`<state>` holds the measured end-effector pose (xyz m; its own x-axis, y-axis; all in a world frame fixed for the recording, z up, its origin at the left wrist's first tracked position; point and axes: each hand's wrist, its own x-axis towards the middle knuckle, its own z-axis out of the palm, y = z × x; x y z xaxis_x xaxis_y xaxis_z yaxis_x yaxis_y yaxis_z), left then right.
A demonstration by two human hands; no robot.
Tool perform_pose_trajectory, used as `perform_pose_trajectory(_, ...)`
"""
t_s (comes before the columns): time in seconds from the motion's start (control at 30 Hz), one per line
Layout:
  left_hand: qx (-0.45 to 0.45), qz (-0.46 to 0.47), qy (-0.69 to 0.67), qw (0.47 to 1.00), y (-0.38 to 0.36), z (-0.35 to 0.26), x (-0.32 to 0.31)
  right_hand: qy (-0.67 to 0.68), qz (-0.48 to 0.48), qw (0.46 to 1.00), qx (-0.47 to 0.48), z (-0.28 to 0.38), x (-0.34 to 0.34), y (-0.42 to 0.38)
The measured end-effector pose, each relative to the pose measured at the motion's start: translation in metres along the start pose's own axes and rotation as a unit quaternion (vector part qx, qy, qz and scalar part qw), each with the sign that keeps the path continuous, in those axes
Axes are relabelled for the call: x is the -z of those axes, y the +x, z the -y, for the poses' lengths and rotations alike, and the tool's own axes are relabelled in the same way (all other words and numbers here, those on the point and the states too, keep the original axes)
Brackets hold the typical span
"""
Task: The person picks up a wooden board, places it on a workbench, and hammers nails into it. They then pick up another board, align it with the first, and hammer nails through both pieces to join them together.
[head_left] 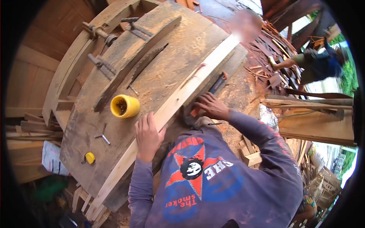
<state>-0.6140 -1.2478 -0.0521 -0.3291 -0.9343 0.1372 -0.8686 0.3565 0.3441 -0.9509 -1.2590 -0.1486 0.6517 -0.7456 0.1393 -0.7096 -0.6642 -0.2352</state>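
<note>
A long, pale wooden board runs diagonally across the sawdust-covered worktable. My left hand grips this board near its middle, fingers over its face and thumb at the near edge. Close to my body, my right hand curls over a dark tool with orange parts; its kind cannot be made out. Just beyond those fingers lies a dark handle with a red end. Left of the board stands a yellow cup with small dark pieces inside.
Curved wooden pieces are held by metal clamps at the table's far left. A yellow round case and a small metal T-shaped piece lie nearby. Another person stands at the right among wood scraps.
</note>
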Motion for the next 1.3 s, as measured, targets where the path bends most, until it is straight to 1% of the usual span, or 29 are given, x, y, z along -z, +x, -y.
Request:
perform_pose_trajectory(0.03, -0.009, -0.004, -0.009, 1.000, 0.003, -0.004, -0.004, -0.008, 0.023, 1.000, 0.005, -0.008, -0.009, 0.001)
perform_pose_trajectory(0.1, 0.082, 0.063, -0.044, 0.994, 0.008, -0.004, -0.010, -0.056, 0.084, 0.995, 0.011, -0.022, -0.017, 0.001)
perform_pose_trajectory(0.13, 0.051, 0.023, -0.049, 0.997, 0.008, -0.004, -0.009, -0.064, 0.083, 0.994, 0.001, -0.024, -0.011, -0.003)
perform_pose_trajectory(0.2, 0.051, 0.045, -0.049, 0.996, 0.010, -0.005, -0.008, -0.093, 0.183, 0.979, 0.009, -0.014, -0.007, -0.017)
perform_pose_trajectory(0.23, 0.067, 0.063, -0.043, 0.995, 0.009, -0.006, -0.006, -0.035, 0.167, 0.985, -0.011, -0.015, -0.025, -0.038)
perform_pose_trajectory(0.27, 0.068, 0.065, -0.043, 0.995, 0.009, -0.005, -0.007, 0.032, 0.254, 0.959, -0.119, 0.004, -0.004, -0.042)
perform_pose_trajectory(0.3, 0.049, 0.045, -0.031, 0.997, 0.009, -0.005, -0.009, 0.099, 0.339, 0.910, -0.218, 0.026, 0.018, -0.043)
perform_pose_trajectory(0.33, 0.035, 0.024, -0.018, 0.999, 0.007, -0.004, -0.009, 0.166, 0.320, 0.900, -0.244, 0.031, 0.012, -0.059)
perform_pose_trajectory(0.4, 0.049, 0.035, -0.007, 0.998, 0.008, -0.008, -0.003, 0.268, 0.278, 0.872, -0.301, 0.047, 0.015, -0.081)
perform_pose_trajectory(0.47, 0.061, 0.040, 0.007, 0.997, 0.011, -0.006, 0.000, 0.326, 0.225, 0.848, -0.353, 0.066, 0.043, -0.083)
perform_pose_trajectory(0.53, -0.003, 0.010, -0.010, 1.000, 0.012, -0.003, -0.004, 0.365, 0.172, 0.827, -0.393, 0.082, 0.076, -0.080)
perform_pose_trajectory(0.57, 0.001, 0.010, -0.008, 1.000, 0.013, -0.003, -0.005, 0.379, 0.144, 0.815, -0.414, 0.088, 0.097, -0.075)
perform_pose_trajectory(0.63, 0.027, 0.054, -0.011, 0.998, 0.012, -0.003, -0.008, 0.470, 0.064, 0.754, -0.455, 0.100, 0.139, -0.063)
perform_pose_trajectory(0.67, 0.025, 0.055, -0.012, 0.998, 0.010, -0.002, -0.010, 0.496, 0.009, 0.754, -0.431, 0.100, 0.150, -0.062)
perform_pose_trajectory(0.7, 0.036, 0.064, 0.003, 0.997, 0.008, -0.002, -0.011, 0.549, -0.073, 0.705, -0.443, 0.107, 0.170, -0.048)
perform_pose_trajectory(0.77, 0.022, 0.066, 0.010, 0.998, 0.012, -0.003, -0.013, 0.566, -0.132, 0.677, -0.451, 0.109, 0.206, -0.030)
perform_pose_trajectory(0.8, 0.031, 0.062, 0.016, 0.997, 0.011, -0.003, -0.013, 0.593, -0.171, 0.663, -0.423, 0.106, 0.210, -0.028)
perform_pose_trajectory(0.83, 0.041, 0.059, 0.023, 0.997, 0.010, -0.004, -0.013, 0.593, -0.206, 0.650, -0.427, 0.108, 0.214, -0.022)
perform_pose_trajectory(0.87, 0.021, 0.055, 0.017, 0.998, 0.010, -0.005, -0.012, 0.574, -0.221, 0.662, -0.429, 0.107, 0.211, -0.019)
perform_pose_trajectory(0.9, 0.032, 0.061, 0.027, 0.997, 0.010, -0.005, -0.011, 0.555, -0.233, 0.672, -0.431, 0.104, 0.200, -0.017)
perform_pose_trajectory(0.93, 0.045, 0.067, 0.040, 0.996, 0.011, -0.007, -0.011, 0.562, -0.226, 0.675, -0.420, 0.103, 0.184, -0.015)
perform_pose_trajectory(0.97, 0.032, 0.064, 0.041, 0.997, 0.012, -0.008, -0.010, 0.572, -0.218, 0.677, -0.409, 0.104, 0.168, -0.012)
perform_pose_trajectory(1.03, 0.035, 0.056, 0.039, 0.997, 0.013, -0.009, -0.010, 0.546, -0.142, 0.717, -0.410, 0.113, 0.154, -0.002)
perform_pose_trajectory(1.1, 0.029, 0.050, 0.045, 0.997, 0.014, -0.009, -0.012, 0.548, -0.074, 0.730, -0.401, 0.120, 0.142, 0.005)
perform_pose_trajectory(1.13, 0.032, 0.043, 0.046, 0.997, 0.012, -0.008, -0.011, 0.517, -0.063, 0.749, -0.409, 0.122, 0.142, 0.008)
perform_pose_trajectory(1.2, 0.048, 0.046, 0.032, 0.997, 0.012, -0.008, -0.008, 0.527, -0.130, 0.727, -0.420, 0.111, 0.132, 0.004)
perform_pose_trajectory(1.23, 0.047, 0.051, 0.009, 0.998, 0.010, -0.007, -0.008, 0.550, -0.138, 0.703, -0.429, 0.107, 0.158, 0.004)
perform_pose_trajectory(1.27, 0.072, 0.054, 0.014, 0.996, 0.008, -0.006, -0.008, 0.507, -0.204, 0.723, -0.422, 0.100, 0.168, 0.000)
perform_pose_trajectory(1.3, 0.060, 0.055, 0.008, 0.997, 0.009, -0.006, -0.007, 0.536, -0.272, 0.674, -0.430, 0.097, 0.186, -0.004)
